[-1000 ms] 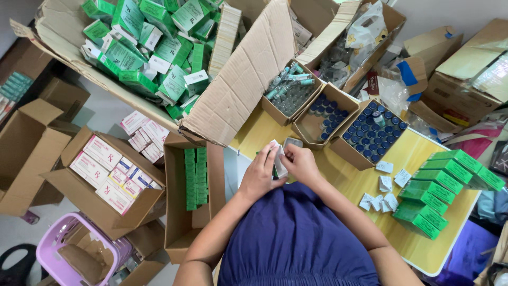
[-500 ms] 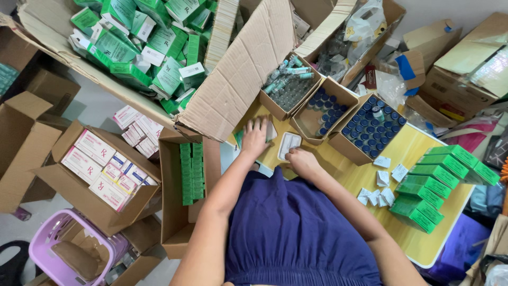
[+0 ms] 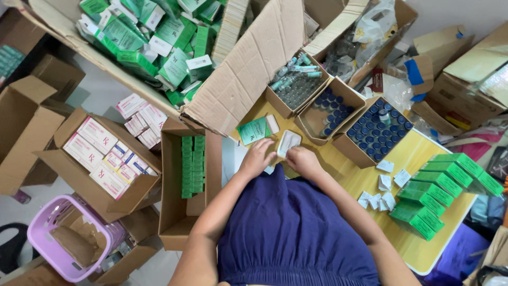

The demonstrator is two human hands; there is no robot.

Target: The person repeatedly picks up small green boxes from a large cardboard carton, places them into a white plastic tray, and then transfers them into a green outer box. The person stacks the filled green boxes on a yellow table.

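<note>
white tray (image 3: pixel 288 142): small, flat, lying on the yellow table (image 3: pixel 423 153) at its near left edge; both hands meet at its near end.
right hand (image 3: pixel 301 158): fingers curled onto the tray's near right corner, grasping it.
left hand (image 3: pixel 258 157): fingertips at the tray's near left edge, touching; whether it grips cannot be told.
green carton (image 3: pixel 254 130): flat, white end flap open, just left of the tray, on the table.
vial box (image 3: pixel 296 87): open cardboard, clear vials with teal caps, beyond the tray.
half-full box (image 3: pixel 330 108): open cardboard, blue-capped vials along its far side, just right of the tray.
full box (image 3: pixel 377 130): open cardboard, packed with blue-capped vials, right of the half-full box.
leaflets (image 3: pixel 382 185): small white folded papers, loose on the table, right of the person.
green stack (image 3: pixel 439 190): closed green cartons in rows, at the table's right end.
floor box (image 3: pixel 190 185): tall open cardboard below the table's left edge, green cartons stacked on edge inside.
pink-carton box (image 3: pixel 103 156): open cardboard on the floor, white-and-pink cartons, left of the floor box.
big box (image 3: pixel 159 37): large open cardboard, loose green cartons heaped inside, far left.
basket (image 3: pixel 63 238): lilac plastic, cardboard inside, near left corner.
</note>
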